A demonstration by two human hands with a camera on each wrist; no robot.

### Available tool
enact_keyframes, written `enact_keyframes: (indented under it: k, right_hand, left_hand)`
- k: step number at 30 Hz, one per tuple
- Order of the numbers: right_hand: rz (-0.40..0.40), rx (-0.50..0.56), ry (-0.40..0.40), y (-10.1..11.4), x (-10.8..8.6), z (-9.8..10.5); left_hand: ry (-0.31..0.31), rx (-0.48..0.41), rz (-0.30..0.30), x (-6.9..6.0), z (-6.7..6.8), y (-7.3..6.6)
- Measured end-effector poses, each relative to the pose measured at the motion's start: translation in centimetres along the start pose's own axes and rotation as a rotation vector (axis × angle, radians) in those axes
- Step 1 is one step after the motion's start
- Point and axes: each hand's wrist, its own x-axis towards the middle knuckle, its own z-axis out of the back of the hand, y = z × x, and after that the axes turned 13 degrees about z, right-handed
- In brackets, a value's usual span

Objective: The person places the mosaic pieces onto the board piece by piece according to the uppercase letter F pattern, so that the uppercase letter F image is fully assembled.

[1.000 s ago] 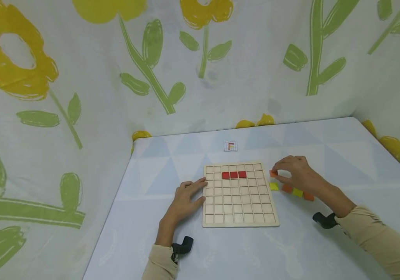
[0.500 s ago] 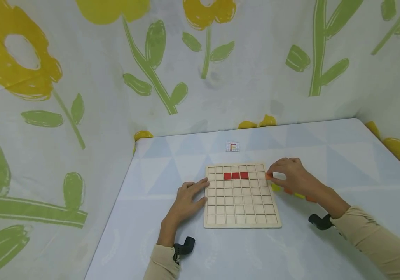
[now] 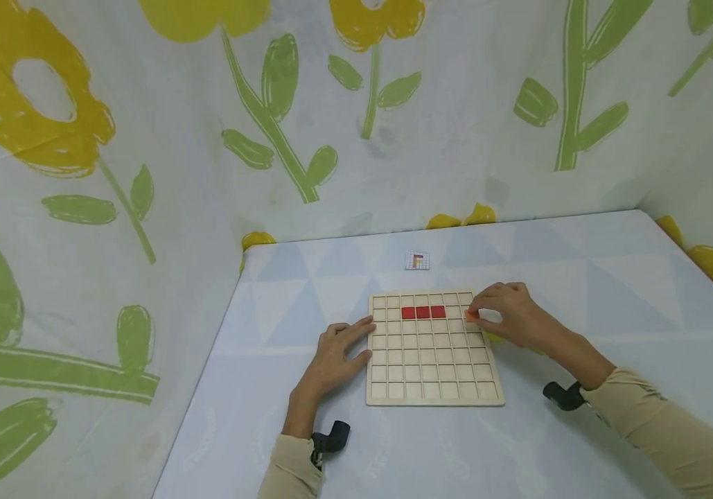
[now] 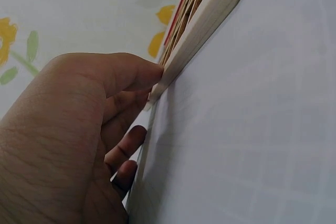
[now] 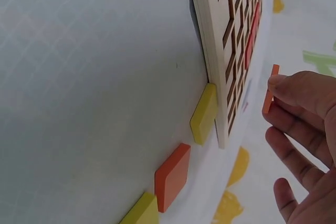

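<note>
A square wooden grid board (image 3: 428,353) lies on the table, with three red tiles (image 3: 423,312) side by side in a row near its far edge. My left hand (image 3: 334,359) touches the board's left edge with its fingertips and thumb, its fingers loosely extended. Between thumb and index finger, my right hand (image 3: 512,315) pinches an orange tile (image 5: 270,88) over the board's right side. The right wrist view shows this tile raised above the board, its other fingers loosely bent.
Beside the board's right edge lie a yellow tile (image 5: 203,114), an orange-red tile (image 5: 172,178) and another yellow tile (image 5: 140,212). A small card with a coloured grid pattern (image 3: 417,260) lies behind the board. Flower-printed cloth (image 3: 393,173) hangs around the table.
My right hand has lifted the orange tile from the table beside the board and carried it left over the board's right edge. My left hand stays at the left edge.
</note>
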Motion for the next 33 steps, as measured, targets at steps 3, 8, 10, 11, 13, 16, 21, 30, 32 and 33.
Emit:
enact_keyframes:
  k: [3, 8, 10, 11, 13, 16, 21, 30, 32, 33]
  right_hand:
    - [0.027, -0.010, -0.003, 0.0, 0.2, -0.2]
    - [0.062, 0.003, -0.016, 0.3, 0.9, -0.6]
    - [0.063, 0.016, -0.010, 0.5, 1.1, -0.8]
    - [0.061, 0.021, -0.005, 0.6, 1.2, -0.8]
    - [0.057, 0.024, 0.005, 0.7, 1.4, -0.9]
    - [0.052, 0.016, 0.020, 0.8, 1.7, -1.1]
    - [0.069, 0.010, 0.018, 1.1, 2.1, -1.4]
    - [0.111, 0.030, -0.015, 1.5, 3.0, -2.1]
    - [0.121, 0.029, -0.019, 1.6, 3.1, -2.3]
    - [0.126, 0.029, -0.021, 1.6, 3.2, -2.4]
  left_hand:
    - [-0.002, 0.003, -0.006, 0.0, -0.1, 0.1]
    - [0.003, -0.009, 0.000, 0.1, -0.1, 0.2]
    - [0.002, -0.011, 0.003, 0.1, -0.1, 0.2]
    - [0.002, -0.012, 0.003, 0.1, -0.1, 0.2]
    - [0.001, -0.008, 0.001, 0.1, -0.1, 0.1]
    - [0.001, -0.001, -0.001, 0.1, -0.1, 0.1]
    - [0.001, 0.001, -0.001, 0.0, 0.0, 0.1]
    - [-0.018, 0.000, -0.025, 0.0, -0.1, 0.2]
    - [-0.025, -0.004, -0.029, 0.1, -0.1, 0.2]
    - [-0.026, -0.002, -0.030, 0.1, -0.2, 0.2]
